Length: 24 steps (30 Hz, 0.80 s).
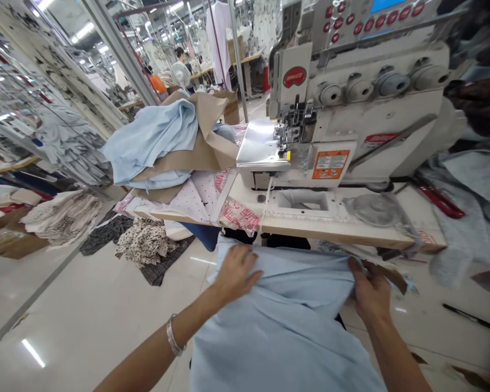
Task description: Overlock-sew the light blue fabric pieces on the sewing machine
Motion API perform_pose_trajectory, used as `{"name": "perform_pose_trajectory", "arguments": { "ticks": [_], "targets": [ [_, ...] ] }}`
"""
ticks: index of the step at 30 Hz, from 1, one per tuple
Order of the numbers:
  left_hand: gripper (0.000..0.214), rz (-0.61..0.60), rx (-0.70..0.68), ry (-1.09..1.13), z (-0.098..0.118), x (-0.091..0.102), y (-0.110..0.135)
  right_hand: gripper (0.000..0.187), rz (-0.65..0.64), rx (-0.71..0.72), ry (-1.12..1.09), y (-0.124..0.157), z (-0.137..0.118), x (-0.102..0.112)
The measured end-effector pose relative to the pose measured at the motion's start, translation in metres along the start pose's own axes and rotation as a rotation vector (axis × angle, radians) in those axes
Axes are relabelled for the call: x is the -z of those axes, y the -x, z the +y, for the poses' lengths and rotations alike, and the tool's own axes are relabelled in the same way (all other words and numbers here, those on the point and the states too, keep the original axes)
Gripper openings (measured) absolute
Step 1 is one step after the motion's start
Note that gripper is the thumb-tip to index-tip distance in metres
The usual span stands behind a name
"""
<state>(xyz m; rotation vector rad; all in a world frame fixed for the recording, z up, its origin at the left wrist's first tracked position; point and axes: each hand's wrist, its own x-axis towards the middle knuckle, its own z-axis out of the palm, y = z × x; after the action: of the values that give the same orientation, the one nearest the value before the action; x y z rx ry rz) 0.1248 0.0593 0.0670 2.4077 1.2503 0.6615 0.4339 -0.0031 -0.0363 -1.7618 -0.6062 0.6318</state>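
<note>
Left hand (pixel 234 275) lies flat on a pale blue cloth garment (pixel 286 294), fingers spread, the cloth under the palm. Right hand (pixel 369 291) sits at the garment's right edge, fingers (pixel 357 270) curled over the fold; possibly a pinch, though the angle makes it hard to tell. Brown paper scrap (pixel 394 277) just beside them. Metal bangle (pixel 172 336) on left wrist. Ahead, overlock sewing machine (pixel 351 92) on its table (pixel 335 231); to its left, pale blue fabric pile (pixel 151 139) on brown paper (pixel 206 147).

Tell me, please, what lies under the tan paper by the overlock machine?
Light blue cloth and white dotted fabric show beneath the tan paper; the stack's middle is covered, so nothing there can be seen.
</note>
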Motion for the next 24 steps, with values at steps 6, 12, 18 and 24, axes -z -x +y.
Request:
{"name": "perform_pose_trajectory", "arguments": {
  "ticks": [6,12,18,24],
  "targets": [
    [0.042,-0.136,-0.368,-0.510,0.046,-0.058,-0.034,0.060,0.076,0.311,0.506,0.014,-0.040,0.023],
    [0.020,0.052,-0.263,-0.555,0.014,-0.045,-0.042,0.083,0.248,0.473,0.792,0.033,-0.069,0.051],
    [0.028,0.281,-0.061,-0.483,-0.025,0.031,-0.001,0.097,0.272,0.682,0.982,0.024,-0.078,0.069],
    [0.035,0.621,0.234,-0.327,-0.066,0.082,0.019,0.089,0.295,0.625,0.936,0.017,-0.078,0.071]
  ]
}}
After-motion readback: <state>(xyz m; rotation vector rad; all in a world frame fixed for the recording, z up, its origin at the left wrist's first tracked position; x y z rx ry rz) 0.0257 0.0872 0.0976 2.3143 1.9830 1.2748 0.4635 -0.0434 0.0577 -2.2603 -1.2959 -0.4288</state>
